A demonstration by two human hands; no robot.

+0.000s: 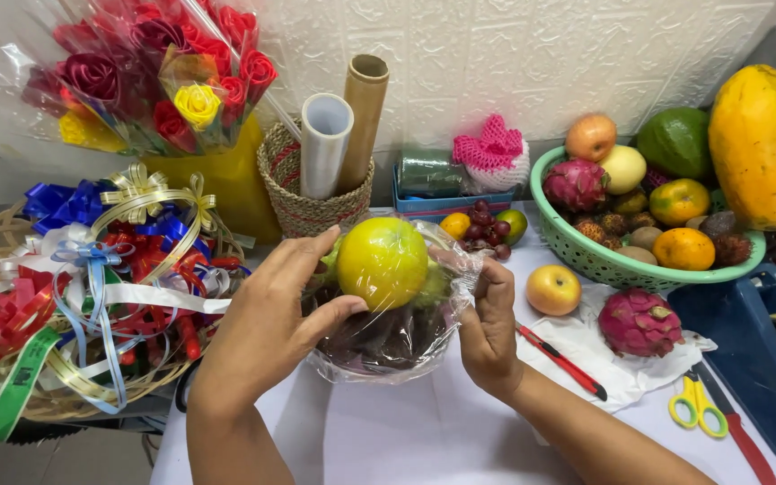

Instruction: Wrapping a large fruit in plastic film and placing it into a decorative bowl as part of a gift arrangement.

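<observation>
head view: your left hand [267, 314] and right hand [487, 325], fingers pressed flat, pin clear wrap [446, 269] around the yellow fruit [382, 261], keeping it taut.

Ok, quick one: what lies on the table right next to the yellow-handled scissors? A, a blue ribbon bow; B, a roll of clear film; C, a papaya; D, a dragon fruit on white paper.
D: the dragon fruit sits on the white paper just up and left of the yellow-handled scissors; the film rolls, ribbons and papaya are much farther away.
</observation>
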